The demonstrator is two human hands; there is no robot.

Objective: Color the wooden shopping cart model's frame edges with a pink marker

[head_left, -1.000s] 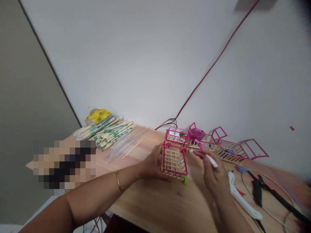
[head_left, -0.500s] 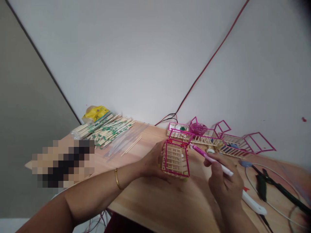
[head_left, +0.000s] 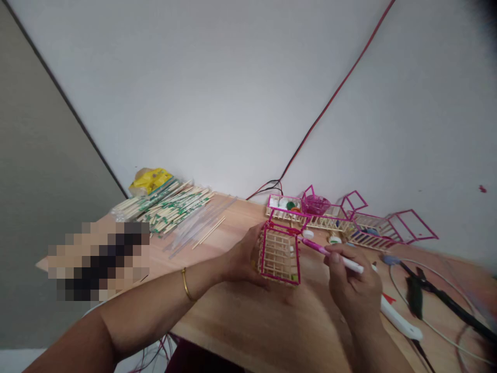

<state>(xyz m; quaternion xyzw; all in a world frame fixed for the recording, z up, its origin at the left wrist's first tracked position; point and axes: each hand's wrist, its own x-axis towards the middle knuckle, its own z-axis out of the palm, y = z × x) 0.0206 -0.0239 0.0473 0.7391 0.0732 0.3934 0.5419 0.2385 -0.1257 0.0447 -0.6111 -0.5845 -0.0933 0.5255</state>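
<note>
My left hand (head_left: 244,256) grips a small cage-like box (head_left: 279,253) made of pale sticks with pink-painted edges, holding it tilted just above the wooden table (head_left: 248,316). My right hand (head_left: 352,287) is closed on a pink-and-white marker (head_left: 333,255), held like a pen. Its pink tip points at the box's upper right edge. A gold bangle sits on my left wrist.
More pink-edged stick frames (head_left: 349,220) stand in a row along the wall. A pile of wrapped chopsticks (head_left: 165,207) and a yellow bag (head_left: 151,180) lie at the far left. A white glue gun (head_left: 399,318), black pliers (head_left: 415,298) and cables lie at the right. A red wire runs up the wall.
My left hand has lifted and tilted the box off the table. My right hand has shifted its hold on the marker and brought the tip to the box's upper right edge.
</note>
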